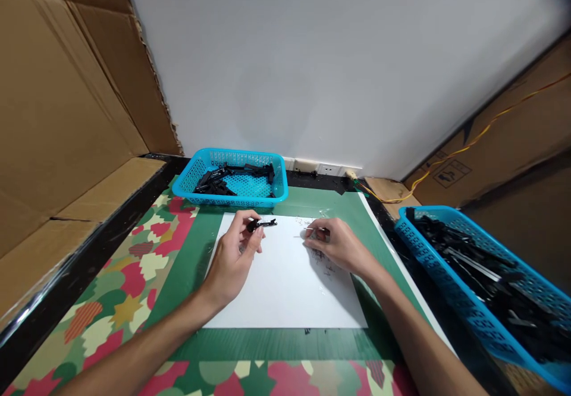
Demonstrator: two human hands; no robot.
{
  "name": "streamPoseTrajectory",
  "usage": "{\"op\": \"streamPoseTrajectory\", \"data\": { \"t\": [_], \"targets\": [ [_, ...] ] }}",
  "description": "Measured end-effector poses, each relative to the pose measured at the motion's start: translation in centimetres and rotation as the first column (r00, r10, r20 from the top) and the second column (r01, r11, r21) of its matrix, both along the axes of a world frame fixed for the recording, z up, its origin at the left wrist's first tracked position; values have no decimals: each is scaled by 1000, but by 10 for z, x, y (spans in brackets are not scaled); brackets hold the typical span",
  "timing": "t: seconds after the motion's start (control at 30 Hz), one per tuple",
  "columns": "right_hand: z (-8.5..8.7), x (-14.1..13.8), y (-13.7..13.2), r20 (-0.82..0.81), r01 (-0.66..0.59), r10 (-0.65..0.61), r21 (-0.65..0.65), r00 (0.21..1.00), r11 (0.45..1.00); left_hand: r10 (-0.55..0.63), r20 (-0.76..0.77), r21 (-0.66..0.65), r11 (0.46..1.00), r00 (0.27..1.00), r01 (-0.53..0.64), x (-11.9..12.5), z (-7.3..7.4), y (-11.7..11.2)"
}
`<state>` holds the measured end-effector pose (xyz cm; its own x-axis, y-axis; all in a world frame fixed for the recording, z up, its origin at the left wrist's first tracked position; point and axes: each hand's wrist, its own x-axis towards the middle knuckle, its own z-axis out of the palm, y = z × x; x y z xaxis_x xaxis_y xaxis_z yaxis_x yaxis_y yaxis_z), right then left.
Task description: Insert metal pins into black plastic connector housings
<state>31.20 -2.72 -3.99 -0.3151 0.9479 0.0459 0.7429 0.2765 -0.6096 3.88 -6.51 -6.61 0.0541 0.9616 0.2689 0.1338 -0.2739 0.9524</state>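
Observation:
My left hand [237, 250] is closed around a small black plastic part [266, 223], whose narrow end sticks out to the right between thumb and fingers. To the right, my right hand [334, 242] is pinched on a thin, light-coloured pin-like piece [307, 228] that points left. The two hands are apart, both just over a white sheet of paper [276, 289]. Tiny dark bits [328, 271] lie scattered on the paper under and beside my right hand. What the left fingers cover of the black part is hidden.
A blue basket [232, 200] with black parts stands behind the paper. Another blue basket [482, 319], heaped with black parts, is at the right. Cardboard [66, 75] walls the left side. A yellow cord [419, 179] runs from the sockets [328, 170] at the wall.

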Motion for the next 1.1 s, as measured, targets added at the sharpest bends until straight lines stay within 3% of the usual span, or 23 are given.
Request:
{"op": "streamPoseTrajectory", "data": {
  "t": [0.2,0.47,0.6,0.9,1.0,1.1],
  "targets": [
    [3,-1,-1,-29,-1,2,16,1000,1000,-24,39,-10,1000,999,25,1,-1,-1],
    [-1,-3,-1,-14,-19,20,46,1000,999,45,131,10,999,990,-46,0,6,-6],
    [1,-1,-1,-33,-8,10,47,999,999,29,102,11,999,994,-31,0,4,-4],
    [1,-7,-5,36,-117,116,40,993,992,-43,30,-23,999,999,44,1,4,-6],
    [10,-9,-9,-41,-121,122,29,992,992,-99,16,-57,993,995,99,0,8,-7],
    [21,-12,-14,-269,-115,97,-52,958,992,-208,24,-121,970,978,209,1,9,-9]
  ]
}}
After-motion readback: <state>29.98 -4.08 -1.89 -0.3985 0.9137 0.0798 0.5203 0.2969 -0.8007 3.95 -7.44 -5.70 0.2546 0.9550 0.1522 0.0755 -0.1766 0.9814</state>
